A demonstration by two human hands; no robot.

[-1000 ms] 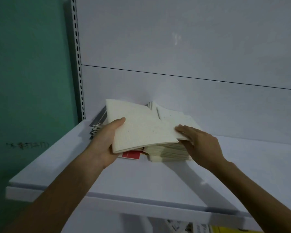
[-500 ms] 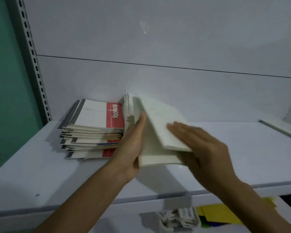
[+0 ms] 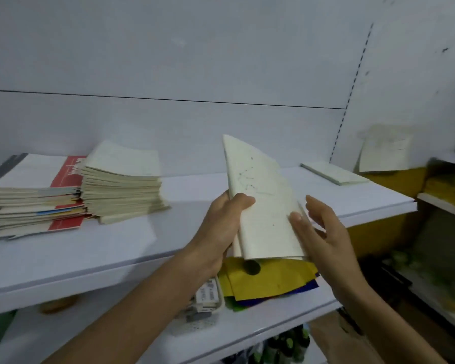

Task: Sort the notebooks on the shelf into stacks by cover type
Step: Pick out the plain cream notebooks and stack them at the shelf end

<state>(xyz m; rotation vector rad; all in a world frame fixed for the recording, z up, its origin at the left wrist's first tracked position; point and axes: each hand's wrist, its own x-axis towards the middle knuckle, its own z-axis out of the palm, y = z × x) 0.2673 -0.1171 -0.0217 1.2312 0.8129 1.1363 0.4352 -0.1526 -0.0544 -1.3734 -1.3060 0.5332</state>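
Notebooks [image 3: 263,206] cream, plain-covered, faint dotted lines, left hand [image 3: 221,229] gripping

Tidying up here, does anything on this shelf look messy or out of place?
Yes: the red-and-white stack at the left is ragged, covers splayed at different angles; the cream stack beside it has bottom notebooks poking out.

Both your bare forearms reached up and forward from the bottom of the view, converging toward the middle. Your left hand [image 3: 218,229] gripped the cream notebooks [image 3: 263,206] along their left edge, with the thumb curled over the front cover and the other fingers wrapped behind, out of sight. Your right hand [image 3: 326,235] stood open at their right edge, palm turned inward, its fingers [image 3: 318,208] straight and slightly spread, the thumb tip touching the cover.
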